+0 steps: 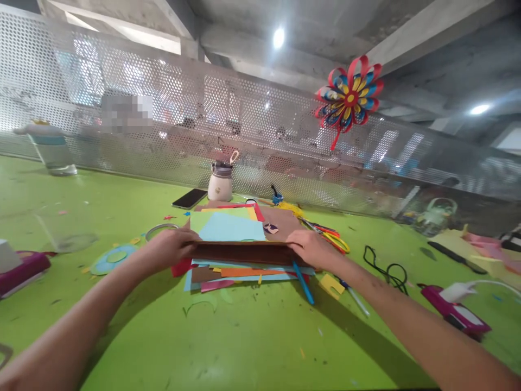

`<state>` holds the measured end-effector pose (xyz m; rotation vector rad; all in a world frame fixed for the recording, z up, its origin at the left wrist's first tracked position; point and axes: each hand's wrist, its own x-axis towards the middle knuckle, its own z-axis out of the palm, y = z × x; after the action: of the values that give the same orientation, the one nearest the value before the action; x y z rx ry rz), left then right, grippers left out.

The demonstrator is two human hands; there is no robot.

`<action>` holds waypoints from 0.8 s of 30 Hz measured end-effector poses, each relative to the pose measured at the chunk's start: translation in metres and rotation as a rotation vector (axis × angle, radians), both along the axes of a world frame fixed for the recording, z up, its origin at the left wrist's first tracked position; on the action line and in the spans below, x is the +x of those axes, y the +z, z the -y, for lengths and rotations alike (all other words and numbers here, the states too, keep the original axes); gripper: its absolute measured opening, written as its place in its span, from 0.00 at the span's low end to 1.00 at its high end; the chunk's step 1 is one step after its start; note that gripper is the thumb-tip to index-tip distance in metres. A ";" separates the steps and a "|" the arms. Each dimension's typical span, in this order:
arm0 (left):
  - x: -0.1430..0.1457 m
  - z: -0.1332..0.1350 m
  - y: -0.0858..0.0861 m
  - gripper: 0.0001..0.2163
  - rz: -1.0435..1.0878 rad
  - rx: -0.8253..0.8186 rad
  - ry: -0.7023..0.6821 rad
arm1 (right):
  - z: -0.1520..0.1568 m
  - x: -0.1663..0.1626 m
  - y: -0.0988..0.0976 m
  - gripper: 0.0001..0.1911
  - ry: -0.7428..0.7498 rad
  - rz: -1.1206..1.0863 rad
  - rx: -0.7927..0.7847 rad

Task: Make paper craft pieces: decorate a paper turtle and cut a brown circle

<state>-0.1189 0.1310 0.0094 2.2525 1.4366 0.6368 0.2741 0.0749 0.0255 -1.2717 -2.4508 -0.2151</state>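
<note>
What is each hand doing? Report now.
Left hand: closed, holding the brown sheet at its left end.
Right hand: closed on its right end; grip on blue pen unclear.

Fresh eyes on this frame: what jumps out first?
Probably the big red, blue and yellow flower at upper right, seen against the perforated screen. Next, the bright green table that fills most of the lower half. Then, at the centre, the left hand and right hand gripping opposite ends of a brown sheet's raised near edge, with coloured papers sticking out below it.
</note>
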 end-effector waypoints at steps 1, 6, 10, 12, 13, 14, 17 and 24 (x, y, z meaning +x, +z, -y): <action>0.001 0.000 0.001 0.14 0.047 -0.046 0.013 | -0.001 0.002 -0.001 0.12 -0.013 -0.014 0.010; 0.007 -0.002 0.008 0.11 0.306 -0.317 0.121 | -0.006 0.009 0.005 0.14 -0.027 -0.049 0.041; 0.022 -0.010 0.007 0.14 0.420 -0.440 0.272 | -0.002 0.006 0.007 0.13 0.017 -0.036 0.045; 0.031 -0.014 0.004 0.14 0.447 -0.462 0.338 | 0.000 0.005 0.004 0.12 0.031 -0.030 0.042; 0.035 -0.016 0.003 0.14 0.461 -0.465 0.365 | 0.000 0.005 0.003 0.12 0.031 -0.031 0.041; 0.038 -0.018 0.002 0.14 0.477 -0.463 0.389 | 0.000 0.005 0.000 0.11 0.028 -0.035 0.039; 0.046 -0.024 0.001 0.15 0.541 -0.447 0.446 | -0.003 0.008 -0.005 0.11 0.009 -0.058 0.031; 0.046 -0.039 0.003 0.16 0.670 -0.427 0.589 | 0.006 0.008 -0.013 0.11 0.014 -0.087 -0.026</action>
<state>-0.0732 0.1697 0.0120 1.1180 1.6460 1.0166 0.2820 0.0690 0.0126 -1.2476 -2.3950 -0.1221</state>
